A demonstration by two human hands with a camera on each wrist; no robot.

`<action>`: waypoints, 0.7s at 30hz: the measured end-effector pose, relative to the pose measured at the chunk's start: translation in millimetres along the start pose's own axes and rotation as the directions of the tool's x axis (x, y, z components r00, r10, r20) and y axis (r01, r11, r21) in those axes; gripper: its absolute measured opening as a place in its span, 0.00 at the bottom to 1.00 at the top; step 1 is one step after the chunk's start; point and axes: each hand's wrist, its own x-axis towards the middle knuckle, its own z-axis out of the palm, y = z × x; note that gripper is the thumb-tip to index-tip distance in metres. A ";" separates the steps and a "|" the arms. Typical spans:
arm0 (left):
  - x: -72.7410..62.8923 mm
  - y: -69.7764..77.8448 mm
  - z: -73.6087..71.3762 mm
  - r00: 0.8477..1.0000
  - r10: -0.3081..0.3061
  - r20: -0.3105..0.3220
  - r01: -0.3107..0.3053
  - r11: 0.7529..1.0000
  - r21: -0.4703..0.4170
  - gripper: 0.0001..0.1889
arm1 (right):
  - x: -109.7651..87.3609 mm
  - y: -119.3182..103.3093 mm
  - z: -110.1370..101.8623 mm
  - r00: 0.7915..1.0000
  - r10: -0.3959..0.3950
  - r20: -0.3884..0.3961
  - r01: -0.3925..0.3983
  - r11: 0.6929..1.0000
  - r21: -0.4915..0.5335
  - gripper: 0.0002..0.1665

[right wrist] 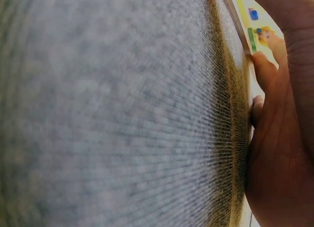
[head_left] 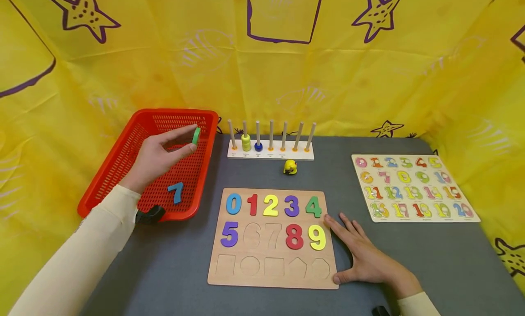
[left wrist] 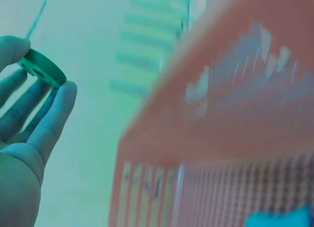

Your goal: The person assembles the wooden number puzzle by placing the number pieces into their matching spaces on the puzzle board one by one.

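In the head view my left hand is above the red basket, pinching a small green puzzle piece between thumb and fingertip. The left wrist view shows this green piece nearly edge-on, so its figure is hard to read. A blue number 7 lies on the basket floor. On the wooden number board, 0 to 5, 8 and 9 sit in place, while the 6 and 7 slots and the bottom row of shape slots are bare. My right hand rests with spread fingers at the board's right edge, thumb near its lower corner.
Behind the board stands a white peg stand with a few yellow and blue beads. A small yellow toy sits in front of it. At the right lies another number board. A patterned yellow cloth hangs behind the grey table.
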 end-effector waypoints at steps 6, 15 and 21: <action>-16.6 18.3 21.7 0.994 -0.070 0.081 0.094 0.937 -0.337 0.27 | 0.9 -1.2 0.2 1.000 0.022 0.009 -0.022 1.000 0.019 0.80; -22.0 25.0 38.0 0.987 -0.042 0.154 0.125 0.804 -0.582 0.27 | 1.1 -0.4 -0.4 1.000 0.012 0.008 -0.012 1.000 0.007 0.80; -22.1 24.4 46.3 0.980 -0.035 0.197 0.166 0.693 -0.701 0.27 | 1.2 0.2 -0.6 1.000 -0.016 0.000 0.016 1.000 0.002 0.80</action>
